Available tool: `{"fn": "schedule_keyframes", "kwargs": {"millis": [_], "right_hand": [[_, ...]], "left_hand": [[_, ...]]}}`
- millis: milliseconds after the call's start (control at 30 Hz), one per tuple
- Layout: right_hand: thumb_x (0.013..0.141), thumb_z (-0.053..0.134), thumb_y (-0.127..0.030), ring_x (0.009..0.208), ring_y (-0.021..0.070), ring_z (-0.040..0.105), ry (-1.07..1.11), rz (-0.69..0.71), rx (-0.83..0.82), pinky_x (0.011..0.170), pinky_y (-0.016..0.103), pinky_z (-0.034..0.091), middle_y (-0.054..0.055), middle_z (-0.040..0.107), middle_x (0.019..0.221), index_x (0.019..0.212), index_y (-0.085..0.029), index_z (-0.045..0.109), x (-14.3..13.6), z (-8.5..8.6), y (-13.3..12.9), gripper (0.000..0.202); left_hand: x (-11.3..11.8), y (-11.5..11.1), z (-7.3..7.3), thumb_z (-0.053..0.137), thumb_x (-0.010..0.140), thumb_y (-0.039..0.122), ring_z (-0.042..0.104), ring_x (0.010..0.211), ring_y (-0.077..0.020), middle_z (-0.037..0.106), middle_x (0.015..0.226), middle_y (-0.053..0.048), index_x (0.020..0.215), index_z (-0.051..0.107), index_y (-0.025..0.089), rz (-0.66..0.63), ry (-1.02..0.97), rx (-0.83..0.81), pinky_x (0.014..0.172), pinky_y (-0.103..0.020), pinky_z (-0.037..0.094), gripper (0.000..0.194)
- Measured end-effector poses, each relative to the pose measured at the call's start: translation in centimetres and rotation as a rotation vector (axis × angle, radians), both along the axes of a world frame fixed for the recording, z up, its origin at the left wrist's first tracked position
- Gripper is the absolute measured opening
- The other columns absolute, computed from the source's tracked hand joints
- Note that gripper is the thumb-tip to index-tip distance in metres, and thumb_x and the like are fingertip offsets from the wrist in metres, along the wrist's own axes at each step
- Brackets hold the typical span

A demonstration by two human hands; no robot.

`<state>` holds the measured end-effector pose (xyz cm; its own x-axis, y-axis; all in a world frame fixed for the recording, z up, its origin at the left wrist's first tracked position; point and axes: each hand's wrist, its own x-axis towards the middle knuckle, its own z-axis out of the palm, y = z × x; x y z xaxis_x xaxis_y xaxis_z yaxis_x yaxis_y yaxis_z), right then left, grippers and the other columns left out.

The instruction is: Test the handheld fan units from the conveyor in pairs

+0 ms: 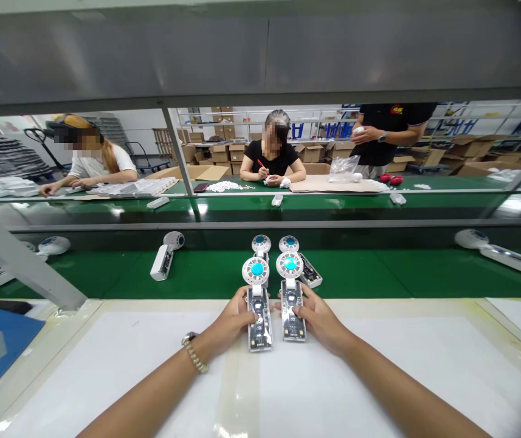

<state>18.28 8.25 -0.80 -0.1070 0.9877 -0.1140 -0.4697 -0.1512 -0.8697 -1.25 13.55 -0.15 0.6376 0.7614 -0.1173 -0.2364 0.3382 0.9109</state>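
Head-worn view, facing forward and down (quite near), above white worktop point(296, 383)

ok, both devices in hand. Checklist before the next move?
1. Left grip on left device: ok, thumb on its front.
2. Right grip on right device: ok, thumb on its front.
3. Held devices apart: ok, a gap shows between their bodies.
4. Both turquoise-centred heads facing the camera: ok.
5. Belt just beyond unobstructed: not ok, two more devices lie there.
6. Backs of held devices: cannot tell, hidden.
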Motion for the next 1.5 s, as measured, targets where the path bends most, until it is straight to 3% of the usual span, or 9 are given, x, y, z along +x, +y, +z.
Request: {"fn": "schedule_keyframes", "kwargs": {"millis": [233, 367, 500, 1033, 1500], "right_hand": [[0.065, 0.071, -0.027, 0.097, 0.0242, 0.060, -0.017, -0.003, -0.013, 0.074, 0.035, 0.046, 0.006, 0.062, 0.107, 0.118, -0.027, 0.041, -0.01, -0.31, 0.06, 0.061], [0.064, 0.072, -0.027, 0.095, 0.0241, 0.061, -0.007, 0.012, 0.004, 0.077, 0.036, 0.046, 0.006, 0.064, 0.101, 0.117, -0.025, 0.041, 0.00, -0.33, 0.02, 0.062], [0.061, 0.074, -0.026, 0.096, 0.0254, 0.061, 0.018, 0.054, 0.054, 0.082, 0.040, 0.044, 0.009, 0.065, 0.102, 0.118, -0.023, 0.040, 0.10, -0.23, -0.08, 0.066], [0.063, 0.073, -0.025, 0.101, 0.0281, 0.058, 0.006, 0.063, 0.082, 0.085, 0.045, 0.044, 0.010, 0.063, 0.106, 0.119, -0.023, 0.039, 0.14, -0.28, -0.09, 0.066], [0.061, 0.073, -0.023, 0.102, 0.0271, 0.058, 0.041, 0.053, 0.072, 0.083, 0.040, 0.044, 0.010, 0.060, 0.110, 0.117, -0.024, 0.038, 0.14, -0.41, -0.11, 0.066]], "left_hand": [[-0.01, 0.18, -0.35, 0.066, 0.063, 0.010, 0.056, 0.098, -0.0244, 0.055, 0.109, -0.008, 0.105, 0.042, 0.022, 0.004, -0.018, 0.010, 0.073, -0.031, 0.045, 0.049], [0.00, 0.30, -0.67, 0.072, 0.060, 0.013, 0.057, 0.096, -0.0257, 0.057, 0.103, -0.009, 0.105, 0.041, 0.021, -0.032, -0.028, 0.013, 0.072, -0.033, 0.045, 0.055], [0.04, 0.36, -0.93, 0.074, 0.060, 0.014, 0.057, 0.097, -0.0262, 0.054, 0.109, -0.009, 0.106, 0.040, 0.022, -0.056, -0.063, 0.024, 0.075, -0.035, 0.046, 0.058], [0.01, 0.21, -0.33, 0.075, 0.056, 0.014, 0.057, 0.094, -0.0250, 0.057, 0.097, -0.007, 0.105, 0.042, 0.021, -0.015, -0.012, 0.009, 0.076, -0.035, 0.044, 0.059], [-0.20, 0.31, -0.47, 0.071, 0.060, 0.012, 0.056, 0.094, -0.0229, 0.057, 0.097, -0.006, 0.108, 0.042, 0.021, -0.047, -0.035, 0.028, 0.078, -0.034, 0.043, 0.056]]}}
